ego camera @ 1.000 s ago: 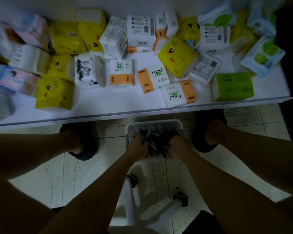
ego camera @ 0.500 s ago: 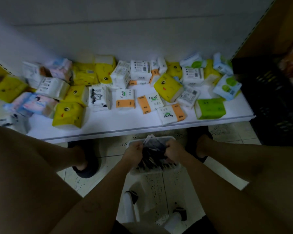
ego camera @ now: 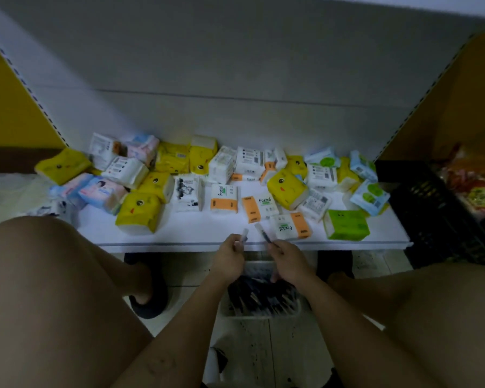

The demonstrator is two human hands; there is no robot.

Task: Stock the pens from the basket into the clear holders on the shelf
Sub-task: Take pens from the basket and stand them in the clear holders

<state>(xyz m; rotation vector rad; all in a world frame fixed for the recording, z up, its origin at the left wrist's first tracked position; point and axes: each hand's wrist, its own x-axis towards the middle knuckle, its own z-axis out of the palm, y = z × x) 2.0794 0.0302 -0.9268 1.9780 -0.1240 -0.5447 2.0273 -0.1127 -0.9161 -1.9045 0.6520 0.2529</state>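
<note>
Head view: left pen (ego camera: 244,236) pinched in left hand (ego camera: 230,254), right pen (ego camera: 262,232) gripped in right hand (ego camera: 290,261), both held at shelf (ego camera: 196,231) edge above basket (ego camera: 252,315). Many pens (ego camera: 261,295) seen lying in basket. Clear holders not seen among tissue packs (ego camera: 224,198); stocking judged barely begun

The left hand (ego camera: 230,256) is gripping one pen (ego camera: 244,235), the right hand (ego camera: 290,261) is gripping a second pen (ego camera: 262,232), both above the basket (ego camera: 259,315) by the shelf (ego camera: 196,233).
</note>
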